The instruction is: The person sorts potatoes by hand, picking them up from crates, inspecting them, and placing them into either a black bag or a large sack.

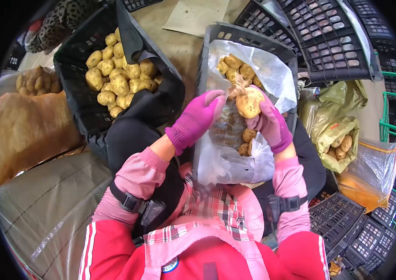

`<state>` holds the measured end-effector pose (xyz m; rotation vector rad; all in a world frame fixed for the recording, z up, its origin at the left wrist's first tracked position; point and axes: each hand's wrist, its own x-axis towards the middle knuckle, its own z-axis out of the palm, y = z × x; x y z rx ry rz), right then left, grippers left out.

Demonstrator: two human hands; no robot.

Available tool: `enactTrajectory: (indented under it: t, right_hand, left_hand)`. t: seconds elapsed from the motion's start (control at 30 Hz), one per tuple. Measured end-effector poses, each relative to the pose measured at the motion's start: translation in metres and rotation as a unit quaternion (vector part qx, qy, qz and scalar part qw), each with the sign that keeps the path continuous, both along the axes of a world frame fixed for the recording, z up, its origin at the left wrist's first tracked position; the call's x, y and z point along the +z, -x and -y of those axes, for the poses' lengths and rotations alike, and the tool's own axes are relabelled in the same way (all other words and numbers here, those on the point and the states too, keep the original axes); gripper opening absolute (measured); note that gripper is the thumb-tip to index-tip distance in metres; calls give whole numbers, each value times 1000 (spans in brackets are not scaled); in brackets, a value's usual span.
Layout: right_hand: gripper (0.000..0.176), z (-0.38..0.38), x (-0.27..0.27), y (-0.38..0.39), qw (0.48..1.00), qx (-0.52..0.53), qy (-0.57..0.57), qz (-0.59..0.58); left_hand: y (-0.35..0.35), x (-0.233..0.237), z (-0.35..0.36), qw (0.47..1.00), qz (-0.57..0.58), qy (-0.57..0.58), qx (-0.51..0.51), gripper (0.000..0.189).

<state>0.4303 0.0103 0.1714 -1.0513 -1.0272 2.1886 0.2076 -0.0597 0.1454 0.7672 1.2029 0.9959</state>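
My right hand (271, 122), in a pink and magenta glove, grips a pale yellow potato (249, 102) above the black crate lined with white plastic. A thin, crumpled brownish wrapper (238, 88) clings to the potato's upper left side. My left hand (198, 117), gloved alike, is closed with its fingertips at the wrapper's left edge, seemingly pinching it. Beneath my hands, the lined crate (200, 158) holds potatoes (233, 66) at its far end and a few potatoes (249, 135) nearer me. Part of its contents is hidden by my hands.
On the left stands a black crate (67, 88) with dark lining and many potatoes (119, 84). An olive plastic bag (321, 119) with potatoes lies on the right. Black crates (328, 42) stack at the upper right. A cardboard piece (195, 16) lies on the floor ahead.
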Motion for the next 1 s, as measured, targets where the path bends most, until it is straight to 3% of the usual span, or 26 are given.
enactTrajectory:
  t: [0.1,0.2,0.33,0.43,0.5,0.6,0.67,0.77,0.8,0.83,0.87,0.9,0.93,1.0]
  right_hand:
    - [71,37,21,8,996,-56,-13,-61]
    - [72,61,28,4,997,-49,-14,-60]
    - [75,77,34,-2,996,-69,-30,-54]
    - [74,83,39,1,991,-78,-91,51]
    - [68,85,32,3,981,-73,-162,83]
    - [63,88,59,21,975,-59,-195,85]
    - [57,86,74,29,961,-58,-239,124]
    - [45,76,70,25,958,-54,-237,150]
    - [43,72,67,20,955,-56,-237,167]
    - [40,70,61,14,955,-55,-235,171]
    - [39,65,54,7,954,-44,-229,190]
    - [38,61,46,-1,957,-43,-204,202]
    - [37,55,34,-8,960,-41,-181,210]
    - [38,34,-5,-24,940,0,-171,294]
  left_hand:
    - [-10,19,6,988,81,-116,-54,55]
    - [-17,19,15,974,56,-175,-131,72]
    - [-17,20,14,972,106,-121,-172,77]
    - [-17,23,17,970,141,-45,-192,75]
    - [-18,25,17,969,173,-56,-168,74]
    - [-6,29,22,973,153,-152,-83,70]
    - [3,42,27,977,186,-101,-4,66]
    - [34,39,25,951,154,-83,255,47]
    - [50,43,21,891,294,-104,328,50]
    - [69,44,18,844,334,-82,412,57]
    - [97,11,24,816,441,-108,359,64]
    - [105,-2,21,778,425,-64,458,65]
    - [93,18,20,754,394,-20,525,58]
    - [75,25,15,812,322,8,486,57]
